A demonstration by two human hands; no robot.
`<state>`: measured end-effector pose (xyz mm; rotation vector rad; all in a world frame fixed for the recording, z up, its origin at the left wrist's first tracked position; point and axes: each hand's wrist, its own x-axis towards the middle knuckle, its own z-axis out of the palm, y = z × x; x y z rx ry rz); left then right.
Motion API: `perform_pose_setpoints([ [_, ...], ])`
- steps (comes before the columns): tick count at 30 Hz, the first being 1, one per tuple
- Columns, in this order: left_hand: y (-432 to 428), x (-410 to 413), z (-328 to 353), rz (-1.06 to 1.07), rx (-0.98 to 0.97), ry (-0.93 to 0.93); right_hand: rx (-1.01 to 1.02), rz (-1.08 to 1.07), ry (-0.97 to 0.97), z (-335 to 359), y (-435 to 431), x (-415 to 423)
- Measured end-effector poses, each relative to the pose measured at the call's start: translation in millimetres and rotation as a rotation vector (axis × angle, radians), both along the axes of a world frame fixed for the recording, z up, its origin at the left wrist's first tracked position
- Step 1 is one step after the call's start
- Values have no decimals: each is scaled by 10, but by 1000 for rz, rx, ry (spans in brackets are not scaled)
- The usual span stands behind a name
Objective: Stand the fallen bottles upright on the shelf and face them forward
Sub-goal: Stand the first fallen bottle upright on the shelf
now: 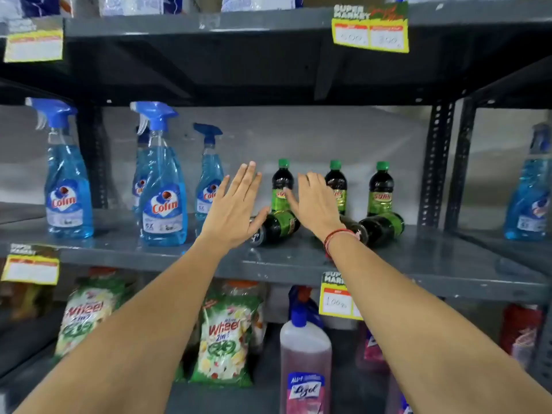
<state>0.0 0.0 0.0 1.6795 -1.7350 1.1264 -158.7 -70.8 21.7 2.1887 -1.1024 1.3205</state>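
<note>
On the grey middle shelf three dark bottles with green caps and green labels stand upright in a row: one, a second partly behind my right hand, and a third. In front of them lie fallen bottles of the same kind: one on its side between my hands, another at the right, and a third mostly hidden behind my right wrist. My left hand is open, fingers up, beside the left fallen bottle. My right hand is open above it, holding nothing.
Blue Colin spray bottles stand to the left on the same shelf, another spray bottle at the far right. A perforated upright post bounds the bay. Below are Wheel detergent bags and a Lizol bottle. Yellow price tags hang from shelf edges.
</note>
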Motion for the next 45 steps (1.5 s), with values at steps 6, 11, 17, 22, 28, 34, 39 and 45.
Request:
perform_pose_setpoints([
  [6, 155, 212, -430, -30, 253, 65, 735, 73, -156, -82, -5, 298],
  [11, 219, 196, -632, -30, 246, 334, 1021, 215, -359, -295, -420, 608],
  [17, 211, 193, -697, 142, 142, 246, 1153, 286, -616, -350, -694, 798],
  [22, 198, 236, -730, 136, 110, 187, 1306, 424, -707, -140, -104, 585],
  [28, 214, 223, -761, 117, 104, 192, 1403, 547, -875, -178, -65, 438],
  [34, 225, 228, -775, 61, 79, 166, 967, 441, -872, -208, -112, 435],
  [39, 268, 197, -778, -18, 59, 168, 595, 250, -433, -320, -116, 360],
  [45, 250, 204, -775, -18, 50, 177, 742, 367, -484, -471, -188, 368],
])
